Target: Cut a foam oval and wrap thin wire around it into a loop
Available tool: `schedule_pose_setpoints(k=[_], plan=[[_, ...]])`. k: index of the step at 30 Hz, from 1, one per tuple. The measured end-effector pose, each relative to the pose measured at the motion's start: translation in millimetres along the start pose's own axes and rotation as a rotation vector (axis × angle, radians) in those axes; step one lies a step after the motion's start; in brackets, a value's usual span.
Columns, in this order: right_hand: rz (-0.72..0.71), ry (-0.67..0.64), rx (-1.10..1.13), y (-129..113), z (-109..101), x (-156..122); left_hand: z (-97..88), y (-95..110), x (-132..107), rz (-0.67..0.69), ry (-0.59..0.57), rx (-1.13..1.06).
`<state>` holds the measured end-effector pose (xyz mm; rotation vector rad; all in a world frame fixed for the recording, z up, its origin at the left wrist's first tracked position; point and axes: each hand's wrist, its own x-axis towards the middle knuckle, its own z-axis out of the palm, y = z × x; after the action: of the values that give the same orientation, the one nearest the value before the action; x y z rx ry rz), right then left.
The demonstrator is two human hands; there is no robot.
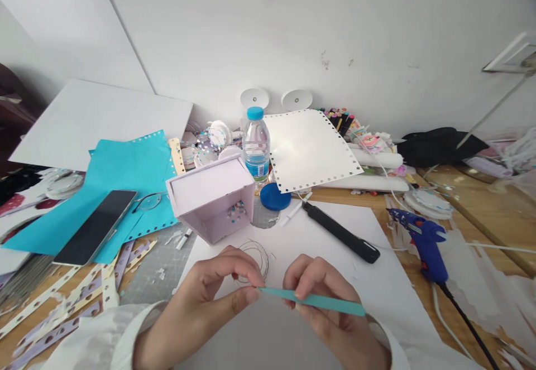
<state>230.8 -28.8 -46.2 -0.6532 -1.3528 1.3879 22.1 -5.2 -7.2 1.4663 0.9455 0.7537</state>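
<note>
My right hand grips teal tweezers, whose narrow tip points left. My left hand has thumb and index finger pinched together right at that tip. A loose coil of thin wire loops just beyond the left fingers and seems to run down to the pinch; its end is hidden. Both hands are over a white sheet. Behind the left hand stands a lilac open-fronted box, tilted towards me, with small beads or sequins on its inner wall.
A water bottle and a blue round lid stand behind the box. To the right lie a black-handled tool and a blue glue gun with its cord. A phone, glasses and punched paper strips lie left.
</note>
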Motion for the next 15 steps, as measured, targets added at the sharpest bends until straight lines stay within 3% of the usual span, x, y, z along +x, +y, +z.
schedule_pose_setpoints(k=[15], plan=[[-0.029,0.039,0.015,7.5,-0.2,-2.9,1.7,-0.3,1.7,0.025,0.008,-0.009]])
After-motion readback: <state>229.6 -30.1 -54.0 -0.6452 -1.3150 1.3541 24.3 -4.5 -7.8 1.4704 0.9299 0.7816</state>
